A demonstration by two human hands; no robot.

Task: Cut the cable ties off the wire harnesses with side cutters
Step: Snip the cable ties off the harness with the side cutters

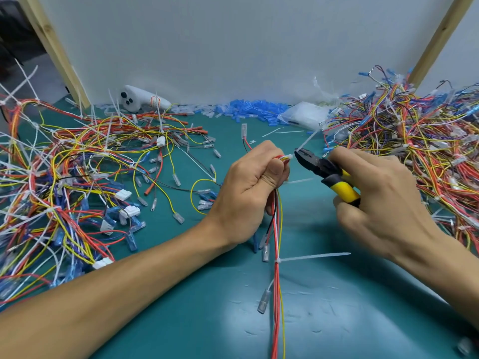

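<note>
My left hand (252, 189) grips a wire harness (277, 281) of red, yellow and white wires that hangs down toward the near edge. A white cable tie (307, 142) sticks out of the bundle just above my fist. My right hand (381, 200) holds yellow-handled side cutters (328, 174), and their black jaws sit at the head of that tie. Lower on the same harness a second cable tie (311, 257) points right.
A tangled pile of harnesses (77, 182) covers the left of the green mat (337, 307), and another pile (414, 151) lies at the right. Blue terminal sleeves (254, 110), a plastic bag (303, 116) and a white controller (141, 99) lie by the back wall.
</note>
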